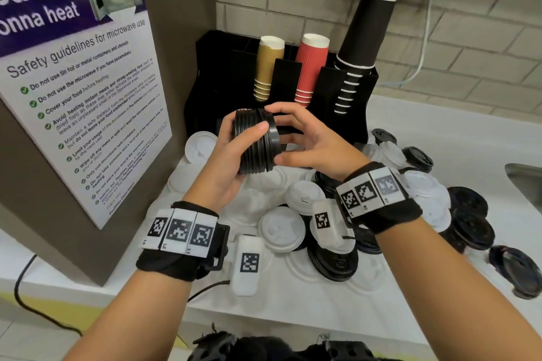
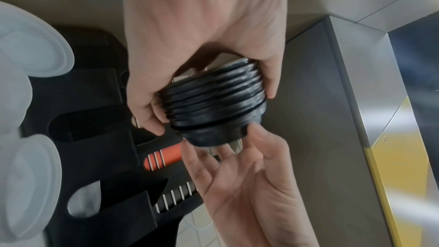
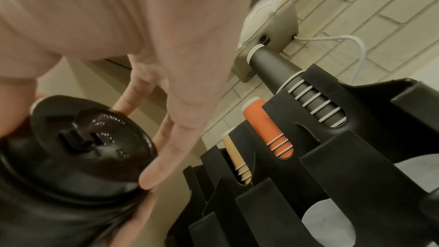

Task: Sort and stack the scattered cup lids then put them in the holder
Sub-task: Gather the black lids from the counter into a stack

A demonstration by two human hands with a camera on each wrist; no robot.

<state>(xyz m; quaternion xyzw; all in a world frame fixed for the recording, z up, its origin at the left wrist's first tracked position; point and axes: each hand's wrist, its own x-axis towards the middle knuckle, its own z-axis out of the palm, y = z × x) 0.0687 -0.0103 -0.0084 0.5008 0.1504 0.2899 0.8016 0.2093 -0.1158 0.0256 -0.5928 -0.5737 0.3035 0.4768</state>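
Our left fingers (image 1: 258, 127) curl round the stack of black lids (image 1: 255, 141), thumb over its ribbed side, holding it on its side in the air above the table's back edge, just in front of the holder (image 1: 355, 114). Our right hand (image 1: 311, 141) spreads loosely at the stack's top end, fingertips touching the outermost lid, clamped on nothing. To do this well, we judge we should press that end lid squarely so the rims nest evenly, then turn the stack to match an empty slot. White lids (image 1: 282, 228) and black lids (image 1: 469, 223) lie scattered across the table (image 1: 322, 311), unsorted.
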